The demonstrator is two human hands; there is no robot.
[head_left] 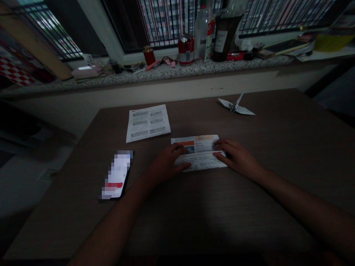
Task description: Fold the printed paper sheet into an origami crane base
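Note:
A printed sheet of paper [203, 159], creased lengthwise, lies on the table between my hands. Its upper part carries an orange block and pictures, while the lower strip is white with lines of text. My left hand [173, 160] holds the left end, with its fingers on the upper part and its thumb on the lower strip. At the right end, my right hand [235, 155] holds the same paper, thumb below and curved fingers above. Both hands rest low over the tabletop. The undersides of the fingers are hidden.
Another printed sheet [149, 122] lies farther back on the brown table [216, 214]. A phone [116, 175] with a lit screen is beside my left forearm. A folded paper crane [235, 107] stands at the back right. Bottles, a red can [186, 50] and small items crowd the stone windowsill [166, 75].

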